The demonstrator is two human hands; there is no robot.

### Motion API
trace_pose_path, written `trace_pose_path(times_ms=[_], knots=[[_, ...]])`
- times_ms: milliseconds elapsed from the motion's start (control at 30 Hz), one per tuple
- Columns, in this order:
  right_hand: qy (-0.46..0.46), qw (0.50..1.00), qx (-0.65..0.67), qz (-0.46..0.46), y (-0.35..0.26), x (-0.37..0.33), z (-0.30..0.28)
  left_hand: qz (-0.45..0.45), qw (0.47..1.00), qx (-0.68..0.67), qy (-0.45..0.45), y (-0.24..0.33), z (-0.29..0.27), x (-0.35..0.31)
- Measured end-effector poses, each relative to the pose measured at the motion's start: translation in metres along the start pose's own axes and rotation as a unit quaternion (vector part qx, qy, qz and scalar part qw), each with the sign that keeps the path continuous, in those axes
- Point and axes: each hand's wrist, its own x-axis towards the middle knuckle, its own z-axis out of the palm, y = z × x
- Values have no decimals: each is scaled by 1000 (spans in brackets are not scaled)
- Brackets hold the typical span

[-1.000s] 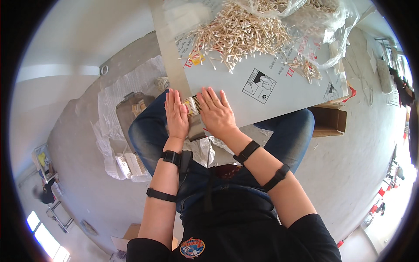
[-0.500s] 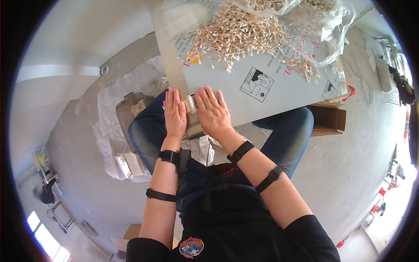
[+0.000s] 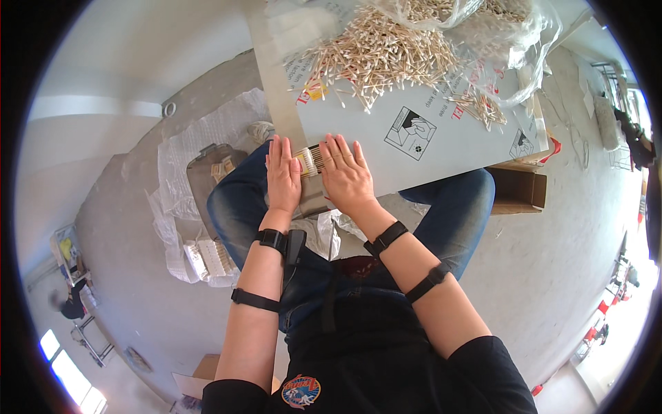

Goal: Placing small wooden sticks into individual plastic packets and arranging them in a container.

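Note:
Both my hands lie palm down at the near left corner of a grey sheet-covered board (image 3: 376,162). Between them is a short row of cotton swabs (image 3: 310,163), its sticks side by side, with a pale yellowish part toward the left. My left hand (image 3: 283,176), fingers straight and together, rests against the left end of the row. My right hand (image 3: 347,176) has its fingers stretched out and slightly apart, and its fingertips cover the row's right end. Farther off, a large loose pile of cotton swabs (image 3: 386,58) lies on the board.
A clear plastic bag (image 3: 514,52) with more swabs sits at the far right of the board. Below its right side stands an open cardboard box (image 3: 517,190). On the floor to the left are bubble wrap (image 3: 176,172) and a grey-brown container (image 3: 200,176).
Both hands appear slightly farther right in the picture, along with the board's left edge and the swab row. They stay flat on either side of the row.

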Motion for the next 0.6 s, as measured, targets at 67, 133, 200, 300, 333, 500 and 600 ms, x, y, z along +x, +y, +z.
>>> trace_pose_path(times_ms=[67, 133, 200, 300, 333, 500, 600], knots=[[2, 1000, -2, 2, 0, 0, 1, 2, 1000, 0, 0, 0, 0, 0], [5, 1000, -5, 4, 0, -1, 2, 6, 1000, 6, 4, -1, 1, 0], [10, 1000, -6, 17, -2, -1, 3, 8, 1000, 8, 5, -2, 1, 0], [-4, 1000, -11, 19, -5, -1, 2, 11, 1000, 10, 7, -3, 2, -1], [-4, 1000, -12, 18, -5, -1, 2, 12, 1000, 12, 7, -3, 2, -1], [-28, 999, -23, 7, -10, 1, 4, 9, 1000, 18, 10, 0, 2, 0], [-16, 1000, -12, 8, -9, 0, 6, 8, 1000, 25, 12, 2, 2, 0]])
